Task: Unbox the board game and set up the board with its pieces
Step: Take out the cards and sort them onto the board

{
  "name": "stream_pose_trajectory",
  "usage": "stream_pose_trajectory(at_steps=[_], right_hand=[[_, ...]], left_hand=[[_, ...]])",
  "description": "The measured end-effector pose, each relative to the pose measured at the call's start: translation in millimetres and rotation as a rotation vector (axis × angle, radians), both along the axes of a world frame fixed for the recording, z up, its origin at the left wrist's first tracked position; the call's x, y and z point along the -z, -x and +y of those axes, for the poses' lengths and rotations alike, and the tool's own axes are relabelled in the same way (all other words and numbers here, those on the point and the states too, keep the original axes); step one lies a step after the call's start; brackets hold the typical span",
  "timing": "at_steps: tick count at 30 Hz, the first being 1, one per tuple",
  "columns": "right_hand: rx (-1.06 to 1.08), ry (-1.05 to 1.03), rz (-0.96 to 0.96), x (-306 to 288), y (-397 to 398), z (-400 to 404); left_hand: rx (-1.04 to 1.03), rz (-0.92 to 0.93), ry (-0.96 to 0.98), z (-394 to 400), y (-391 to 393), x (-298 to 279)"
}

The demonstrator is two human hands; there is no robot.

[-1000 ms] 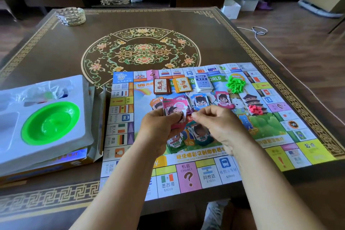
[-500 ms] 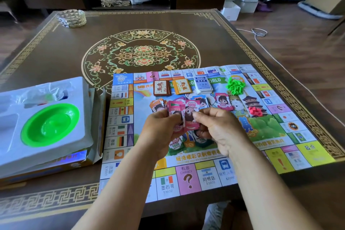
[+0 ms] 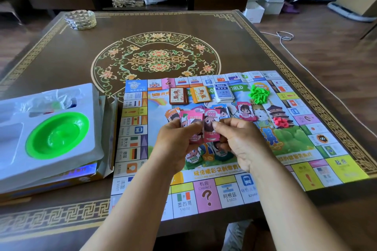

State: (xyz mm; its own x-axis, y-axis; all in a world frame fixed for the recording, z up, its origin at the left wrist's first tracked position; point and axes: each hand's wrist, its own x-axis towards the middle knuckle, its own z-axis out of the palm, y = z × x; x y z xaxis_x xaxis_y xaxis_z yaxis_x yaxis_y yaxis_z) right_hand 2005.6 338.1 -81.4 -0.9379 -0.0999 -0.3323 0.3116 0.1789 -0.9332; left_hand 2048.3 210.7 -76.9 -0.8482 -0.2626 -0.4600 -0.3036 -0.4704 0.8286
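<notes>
- Two hands: a pink play-money stack (image 3: 190, 126) is gripped by the left hand (image 3: 177, 144), one note (image 3: 211, 126) pinched by the right hand (image 3: 240, 140).
- Thin, light, slippery paper, probably; best pinched at the edges.

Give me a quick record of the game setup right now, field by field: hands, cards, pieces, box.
left hand: grips a fan of pink play money
right hand: pinches one pink 5000 note
card decks: three, along the board's far side
green houses: heaped on game board
red pieces: small pile, right of centre
box tray: left of board, holds green bowl
</notes>
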Motion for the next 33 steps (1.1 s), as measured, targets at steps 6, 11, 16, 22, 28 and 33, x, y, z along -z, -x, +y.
stream_pose_trajectory(at_steps=[6, 11, 16, 22, 28, 33], right_hand=[[-0.039, 0.017, -0.052, -1.1, -0.4, 2.5], [-0.049, 0.016, -0.064, 0.2, -1.2, -0.6], [0.019, -0.070, -0.025, -5.0, 10.9, 9.3], [0.154, -0.344, 0.070, -9.1, 56.3, 41.0], [0.175, -0.553, 0.017, 0.8, 97.4, 54.0], [0.141, -0.615, 0.003, -1.0, 99.0, 51.8]], left_hand=[[-0.043, -0.014, 0.035, -1.1, 1.6, 2.4], [-0.062, -0.015, 0.029, -1.7, 2.3, 3.8], [-0.073, -0.011, -0.030, 2.3, 4.2, 3.0], [-0.001, -0.041, -0.098, 9.8, 11.3, 1.3], [-0.017, -0.023, -0.119, 7.1, 13.5, 0.9], [-0.022, -0.048, -0.097, 9.0, 14.6, -0.2]])
